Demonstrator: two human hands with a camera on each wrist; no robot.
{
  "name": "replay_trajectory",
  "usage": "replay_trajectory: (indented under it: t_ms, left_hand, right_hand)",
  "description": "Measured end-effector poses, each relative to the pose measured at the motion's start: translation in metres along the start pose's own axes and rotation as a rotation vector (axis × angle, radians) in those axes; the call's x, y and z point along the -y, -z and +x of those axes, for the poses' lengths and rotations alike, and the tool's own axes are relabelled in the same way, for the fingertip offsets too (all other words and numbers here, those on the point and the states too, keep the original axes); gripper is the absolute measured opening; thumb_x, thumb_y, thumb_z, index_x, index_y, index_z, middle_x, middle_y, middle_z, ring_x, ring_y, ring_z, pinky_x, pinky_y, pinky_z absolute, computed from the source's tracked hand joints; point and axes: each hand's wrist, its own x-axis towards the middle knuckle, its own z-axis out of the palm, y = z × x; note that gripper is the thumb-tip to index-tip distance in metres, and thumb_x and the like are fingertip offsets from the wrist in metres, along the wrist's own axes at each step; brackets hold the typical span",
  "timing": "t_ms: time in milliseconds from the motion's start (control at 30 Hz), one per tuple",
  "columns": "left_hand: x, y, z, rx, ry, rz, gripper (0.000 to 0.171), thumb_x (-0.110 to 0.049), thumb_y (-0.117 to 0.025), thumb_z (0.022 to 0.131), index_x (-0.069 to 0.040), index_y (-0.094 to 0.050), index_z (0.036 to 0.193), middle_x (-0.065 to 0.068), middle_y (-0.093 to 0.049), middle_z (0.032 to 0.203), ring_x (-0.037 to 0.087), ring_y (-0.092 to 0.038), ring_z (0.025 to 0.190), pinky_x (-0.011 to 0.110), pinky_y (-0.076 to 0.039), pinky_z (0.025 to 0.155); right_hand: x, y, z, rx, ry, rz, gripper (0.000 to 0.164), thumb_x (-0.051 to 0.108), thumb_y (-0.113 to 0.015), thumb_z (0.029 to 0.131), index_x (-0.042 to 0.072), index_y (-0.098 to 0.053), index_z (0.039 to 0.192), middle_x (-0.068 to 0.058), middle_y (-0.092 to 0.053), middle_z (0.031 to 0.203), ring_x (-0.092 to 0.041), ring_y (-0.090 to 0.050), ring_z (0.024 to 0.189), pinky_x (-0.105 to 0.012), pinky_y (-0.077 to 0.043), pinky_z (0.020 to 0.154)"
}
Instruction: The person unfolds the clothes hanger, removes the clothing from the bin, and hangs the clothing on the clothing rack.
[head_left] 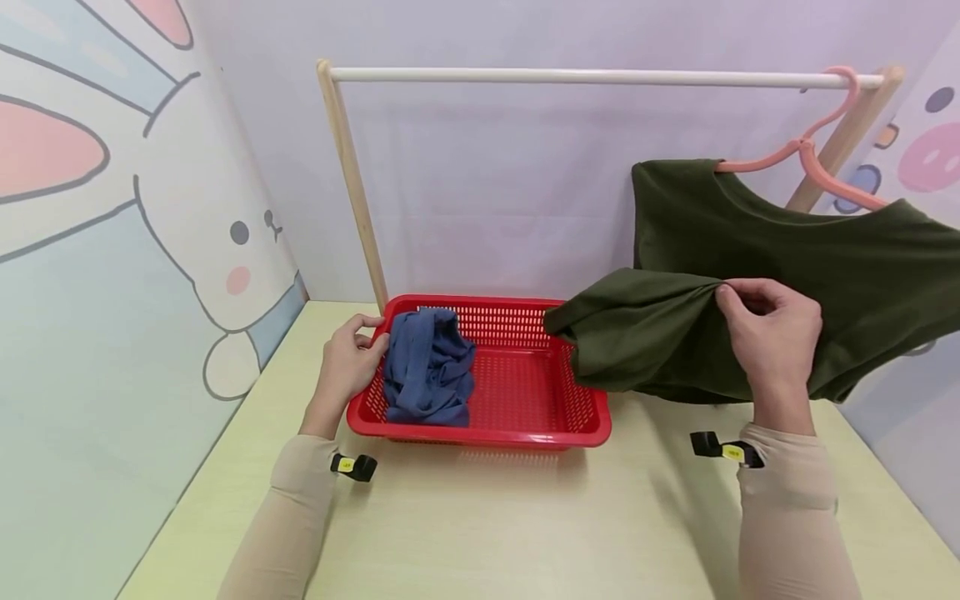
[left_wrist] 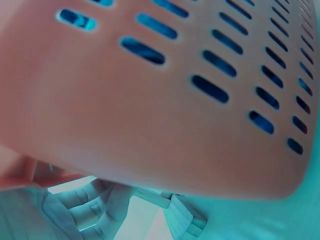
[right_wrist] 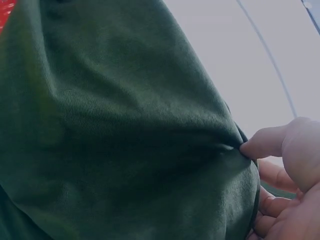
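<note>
A dark green shirt [head_left: 750,225] hangs on a pink hanger [head_left: 776,156] at the right end of the rack. My right hand [head_left: 776,333] pinches a fold of its fabric between thumb and fingers, pulling part of it leftward over the basket's right end. In the right wrist view the pinched cloth [right_wrist: 125,125] bunches at the fingertips. At the left, my left hand [head_left: 351,358] holds the rim of a red plastic basket [head_left: 480,435]. A crumpled blue garment [head_left: 427,367] lies in the basket's left part. The left wrist view shows the slotted basket wall [left_wrist: 150,115] close up, with the fingers below.
A rack with a white rail [head_left: 585,77] and wooden posts [head_left: 351,175] stands behind the basket. The pale yellow table [head_left: 480,525] extends in front. Walls with cartoon animals rise at left and right, a rabbit [head_left: 217,208] on the left one.
</note>
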Motion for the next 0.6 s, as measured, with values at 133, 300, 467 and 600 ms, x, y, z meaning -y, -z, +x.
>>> replay_trajectory:
  t_ms: [133,300,467,600]
  left_hand:
    - [0.001,0.000,0.002,-0.003,-0.019,0.006,0.038,-0.027,-0.067,0.112,-0.013,-0.065,0.147,0.022,-0.076,0.115,0.033,-0.073,0.095,0.041,-0.065,0.088]
    - [0.002,0.002,0.003,-0.003,-0.038,0.006,0.037,-0.027,-0.067,0.112,-0.012,-0.066,0.146,0.023,-0.078,0.114,0.032,-0.074,0.094,0.035,-0.062,0.083]
    - [0.002,0.002,0.002,0.001,-0.035,0.003,0.037,-0.027,-0.066,0.112,-0.012,-0.066,0.147,0.023,-0.078,0.115,0.032,-0.075,0.095,0.036,-0.064,0.084]
    - [0.001,0.002,0.001,0.002,-0.029,0.000,0.037,-0.027,-0.066,0.112,-0.012,-0.066,0.147,0.023,-0.077,0.115,0.032,-0.074,0.094,0.040,-0.066,0.086]
  right_hand:
    - [-0.001,-0.001,-0.001,-0.023,0.007,-0.036,0.030,0.029,-0.074,0.102,0.005,-0.085,0.116,0.028,-0.066,0.080,0.000,-0.062,0.080,-0.017,-0.046,0.073]
    - [0.002,-0.004,-0.005,-0.040,0.005,-0.028,0.031,0.030,-0.070,0.104,0.009,-0.085,0.122,0.026,-0.068,0.089,0.001,-0.063,0.084,-0.017,-0.047,0.076]
    - [0.009,-0.008,-0.008,-0.035,0.028,0.012,0.030,0.028,-0.070,0.105,0.008,-0.084,0.122,0.025,-0.071,0.092,0.001,-0.064,0.085,-0.019,-0.047,0.079]
    - [0.010,-0.010,-0.009,-0.028,0.055,0.005,0.028,0.026,-0.070,0.104,0.007,-0.085,0.119,0.026,-0.072,0.091,0.000,-0.064,0.084,-0.019,-0.047,0.077]
